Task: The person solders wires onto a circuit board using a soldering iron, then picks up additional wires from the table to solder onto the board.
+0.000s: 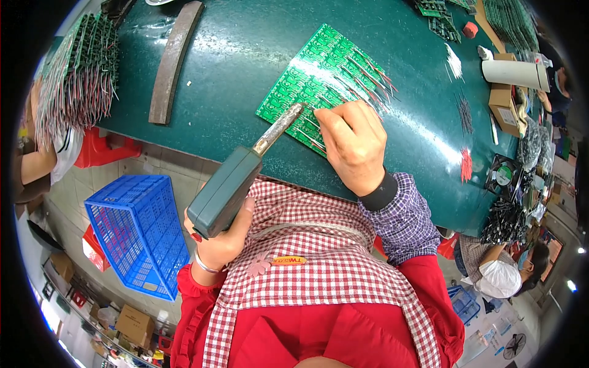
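My left hand [222, 248] is wrapped round the dark green body of a soldering gun [228, 191]. Its worn metal barrel slants up and to the right, with the tip over a green circuit board panel [316, 67] on the table. Close beside that tip, my right hand [357, 146] is closed in a pinch on what looks like a thin wire, mostly hidden by the fingers. Rows of red, black and white wires [371, 76] stick out along the panel's right side. More wires show on its lower part, left of and under my right hand.
A curved metal bar [173, 64] lies on the green table [239, 80]. Wired boards [83, 67] stack at the left edge. White [454, 62], black [464, 113] and red wires [466, 164] lie in bunches at right, near a white roll [515, 73]. A blue crate [138, 230] stands on the floor. Other people sit nearby.
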A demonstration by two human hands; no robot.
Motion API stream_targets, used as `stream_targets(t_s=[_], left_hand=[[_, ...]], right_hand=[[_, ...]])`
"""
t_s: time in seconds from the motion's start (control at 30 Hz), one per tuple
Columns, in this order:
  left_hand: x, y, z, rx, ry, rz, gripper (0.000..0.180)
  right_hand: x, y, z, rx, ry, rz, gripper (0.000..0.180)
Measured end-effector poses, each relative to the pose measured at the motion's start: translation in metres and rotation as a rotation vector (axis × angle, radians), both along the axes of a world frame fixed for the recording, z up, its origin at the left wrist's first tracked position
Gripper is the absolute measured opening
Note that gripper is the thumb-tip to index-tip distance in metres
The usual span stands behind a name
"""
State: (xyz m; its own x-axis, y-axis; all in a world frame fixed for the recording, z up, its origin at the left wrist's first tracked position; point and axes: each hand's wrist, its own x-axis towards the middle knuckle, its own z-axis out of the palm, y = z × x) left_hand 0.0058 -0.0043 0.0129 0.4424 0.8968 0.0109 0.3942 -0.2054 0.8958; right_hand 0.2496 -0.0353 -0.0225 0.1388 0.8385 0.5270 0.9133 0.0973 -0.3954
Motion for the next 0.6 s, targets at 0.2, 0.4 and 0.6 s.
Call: stream_targets(t_s=[0.2, 0.4, 0.6], left_hand=[[-0.001, -0.0004, -0.002, -0.006, 0.007, 0.007, 0.016], [-0.0009, -0.0015, 0.0016, -0.048, -0.022, 0.046, 0.018], [-0.0069, -0.0055, 0.0037, -0.136, -0.02, 0.106, 0.019]], right_hand=[[0.0006, 0.0005, 0.0008, -0.01, -0.005, -0.003, 0.025], [-0.0006, 0.0029, -0.0031, 0.027, 0.005, -0.009, 0.022], [-0.002, 0.0019, 0.0022, 0.087, 0.0, 0.002, 0.019]])
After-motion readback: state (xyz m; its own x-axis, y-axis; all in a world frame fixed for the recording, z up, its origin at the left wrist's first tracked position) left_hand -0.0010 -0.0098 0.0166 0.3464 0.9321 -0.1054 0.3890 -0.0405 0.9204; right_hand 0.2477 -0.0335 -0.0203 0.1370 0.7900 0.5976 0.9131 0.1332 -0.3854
